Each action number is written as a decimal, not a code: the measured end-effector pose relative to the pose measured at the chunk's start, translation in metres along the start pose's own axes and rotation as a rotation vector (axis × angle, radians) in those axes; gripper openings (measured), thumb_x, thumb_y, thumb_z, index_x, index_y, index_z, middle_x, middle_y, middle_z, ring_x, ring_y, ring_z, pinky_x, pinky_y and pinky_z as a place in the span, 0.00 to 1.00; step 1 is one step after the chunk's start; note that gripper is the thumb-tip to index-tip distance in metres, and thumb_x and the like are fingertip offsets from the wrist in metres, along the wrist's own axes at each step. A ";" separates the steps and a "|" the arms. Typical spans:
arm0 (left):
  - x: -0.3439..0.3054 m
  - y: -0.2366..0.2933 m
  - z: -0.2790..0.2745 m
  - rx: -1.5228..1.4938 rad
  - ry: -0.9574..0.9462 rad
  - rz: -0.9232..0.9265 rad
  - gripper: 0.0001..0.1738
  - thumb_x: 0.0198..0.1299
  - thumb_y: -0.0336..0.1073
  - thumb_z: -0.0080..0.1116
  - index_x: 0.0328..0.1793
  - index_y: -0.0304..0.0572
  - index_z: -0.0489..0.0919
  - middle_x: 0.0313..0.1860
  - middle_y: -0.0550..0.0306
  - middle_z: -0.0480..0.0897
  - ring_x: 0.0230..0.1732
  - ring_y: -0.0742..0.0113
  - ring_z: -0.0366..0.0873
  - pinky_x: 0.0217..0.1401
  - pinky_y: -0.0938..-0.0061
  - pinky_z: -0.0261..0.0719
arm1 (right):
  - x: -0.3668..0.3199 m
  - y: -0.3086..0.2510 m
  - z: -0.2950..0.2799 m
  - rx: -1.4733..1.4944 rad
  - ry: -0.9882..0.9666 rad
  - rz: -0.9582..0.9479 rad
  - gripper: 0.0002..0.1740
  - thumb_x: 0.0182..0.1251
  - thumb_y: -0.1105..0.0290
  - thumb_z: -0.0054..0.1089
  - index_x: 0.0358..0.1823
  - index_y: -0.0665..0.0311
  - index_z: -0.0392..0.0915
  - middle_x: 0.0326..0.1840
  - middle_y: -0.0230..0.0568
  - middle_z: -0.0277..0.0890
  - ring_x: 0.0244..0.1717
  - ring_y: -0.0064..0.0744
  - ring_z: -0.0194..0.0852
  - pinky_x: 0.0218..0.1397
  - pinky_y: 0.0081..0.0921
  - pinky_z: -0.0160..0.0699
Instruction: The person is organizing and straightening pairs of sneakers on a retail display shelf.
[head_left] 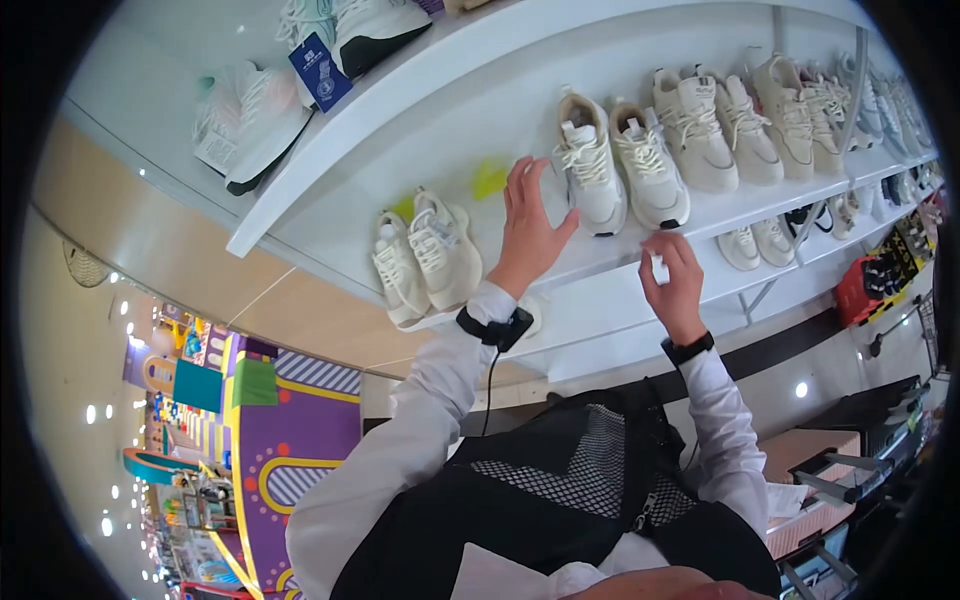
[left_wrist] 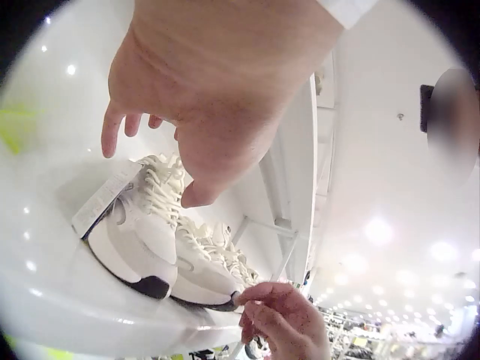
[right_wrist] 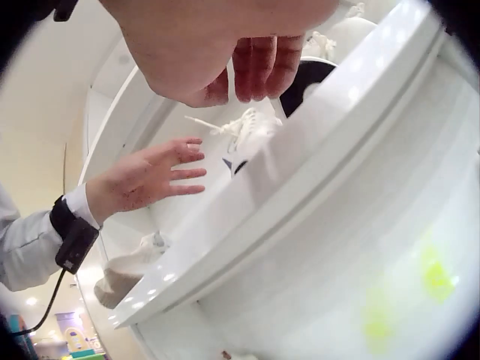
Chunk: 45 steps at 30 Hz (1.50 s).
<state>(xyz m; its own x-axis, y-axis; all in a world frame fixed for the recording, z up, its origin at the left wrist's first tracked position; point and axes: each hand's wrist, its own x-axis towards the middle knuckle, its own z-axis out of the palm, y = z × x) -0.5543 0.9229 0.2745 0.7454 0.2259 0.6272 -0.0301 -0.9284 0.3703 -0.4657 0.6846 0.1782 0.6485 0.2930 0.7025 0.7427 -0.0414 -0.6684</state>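
Note:
A pair of white lace-up sneakers with black toe tips stands on the white shelf: the left sneaker (head_left: 593, 185) and the right sneaker (head_left: 652, 180). Beside the left sneaker my left hand (head_left: 530, 235) is raised, fingers spread and holding nothing. My right hand (head_left: 678, 285) is at the shelf's front edge, its fingers loosely bent and the fingertips right at the right sneaker's toe. In the left wrist view a white paper tag (left_wrist: 109, 199) lies along the side of the nearer sneaker.
Another pale pair (head_left: 435, 255) stands at the shelf's left end. More white sneakers (head_left: 700, 135) line up to the right. An upper shelf (head_left: 400, 95) holds shoes, one with a blue tag (head_left: 320, 75). Below, a lower shelf (head_left: 610, 320) carries further pairs.

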 end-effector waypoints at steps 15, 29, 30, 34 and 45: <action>0.083 0.010 0.075 0.034 -0.053 -0.163 0.59 0.51 0.42 0.91 0.84 0.44 0.61 0.92 0.26 0.51 0.80 0.14 0.71 0.81 0.36 0.81 | 0.075 0.037 0.033 -0.433 0.027 0.118 0.57 0.61 0.59 0.88 0.88 0.69 0.66 0.81 0.66 0.75 0.81 0.69 0.73 0.85 0.56 0.74; -0.002 -0.013 -0.016 -0.012 0.424 -0.153 0.54 0.54 0.34 0.89 0.81 0.32 0.63 0.92 0.28 0.58 0.90 0.29 0.64 0.89 0.50 0.73 | 0.055 0.044 0.028 -0.264 0.104 0.019 0.54 0.68 0.64 0.85 0.90 0.70 0.63 0.83 0.69 0.71 0.83 0.74 0.69 0.87 0.58 0.70; -0.006 -0.019 -0.030 -0.003 0.429 -0.172 0.54 0.54 0.33 0.88 0.81 0.31 0.63 0.92 0.25 0.56 0.92 0.27 0.59 0.92 0.46 0.67 | 0.052 0.043 0.030 -0.243 0.101 0.031 0.53 0.68 0.64 0.85 0.90 0.71 0.63 0.83 0.69 0.71 0.83 0.73 0.69 0.87 0.58 0.70; -0.017 -0.031 -0.072 0.032 0.445 -0.278 0.54 0.55 0.34 0.88 0.80 0.29 0.62 0.92 0.24 0.56 0.93 0.25 0.56 0.94 0.43 0.61 | 0.030 0.020 0.047 -0.161 0.066 -0.055 0.53 0.70 0.64 0.83 0.91 0.72 0.62 0.86 0.69 0.69 0.86 0.71 0.67 0.90 0.57 0.67; -0.029 -0.030 -0.111 0.158 0.384 -0.282 0.52 0.56 0.33 0.87 0.80 0.35 0.62 0.89 0.32 0.59 0.89 0.28 0.60 0.89 0.47 0.70 | 0.028 -0.035 0.116 0.016 -0.150 -0.030 0.54 0.66 0.69 0.84 0.90 0.69 0.63 0.89 0.72 0.64 0.87 0.75 0.64 0.90 0.59 0.68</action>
<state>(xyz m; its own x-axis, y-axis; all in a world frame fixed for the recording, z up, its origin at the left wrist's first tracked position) -0.6487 0.9770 0.3209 0.4097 0.5390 0.7359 0.2607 -0.8423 0.4718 -0.4926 0.8053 0.1931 0.5929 0.4330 0.6789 0.7580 -0.0154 -0.6521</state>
